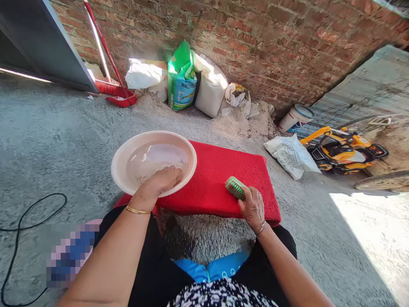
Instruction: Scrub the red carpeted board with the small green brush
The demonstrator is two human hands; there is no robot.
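Fingers grip brush over red mat.

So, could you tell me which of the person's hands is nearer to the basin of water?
The left. The left hand dips into the basin, fingers in the water, while the right hand holds a green brush over the red mat, off to the basin's right.

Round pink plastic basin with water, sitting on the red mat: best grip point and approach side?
Judging by its pose, take the round pink plastic basin by its rolled rim, at the left and right sides, hands coming from above and outside. It holds water and overhangs the red mat, so a level two-point hold seems safest. The left hand already rests inside, while the right hand holds the green scrub brush.
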